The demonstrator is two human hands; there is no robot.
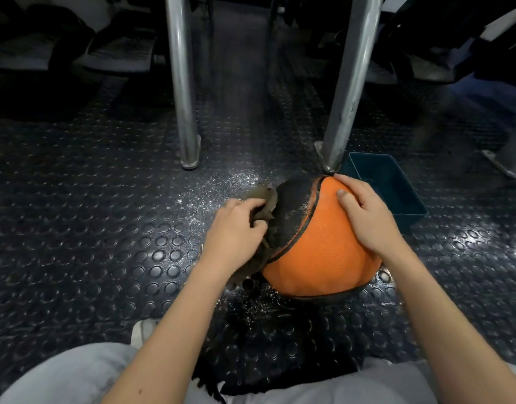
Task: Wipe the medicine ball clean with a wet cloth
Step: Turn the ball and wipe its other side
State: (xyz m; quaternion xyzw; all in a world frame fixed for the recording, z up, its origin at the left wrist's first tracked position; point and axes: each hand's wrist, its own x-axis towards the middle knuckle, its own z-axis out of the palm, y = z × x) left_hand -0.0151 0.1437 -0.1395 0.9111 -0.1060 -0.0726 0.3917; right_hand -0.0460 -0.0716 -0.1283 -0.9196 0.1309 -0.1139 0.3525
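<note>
An orange and black medicine ball (318, 252) rests on the studded black rubber floor (90, 199) in front of me. My left hand (236, 228) grips a dark grey-brown wet cloth (265, 205) and holds it against the ball's black left panel. Part of the cloth hangs below my wrist. My right hand (364, 214) lies flat on the ball's upper right orange panel, fingers spread and straight, steadying it.
A teal plastic tub (396, 185) stands just behind the ball on the right. Two metal legs (184, 112) (344, 112) rise from the floor behind the ball. Water droplets glisten on the floor around the ball. My knees fill the bottom edge.
</note>
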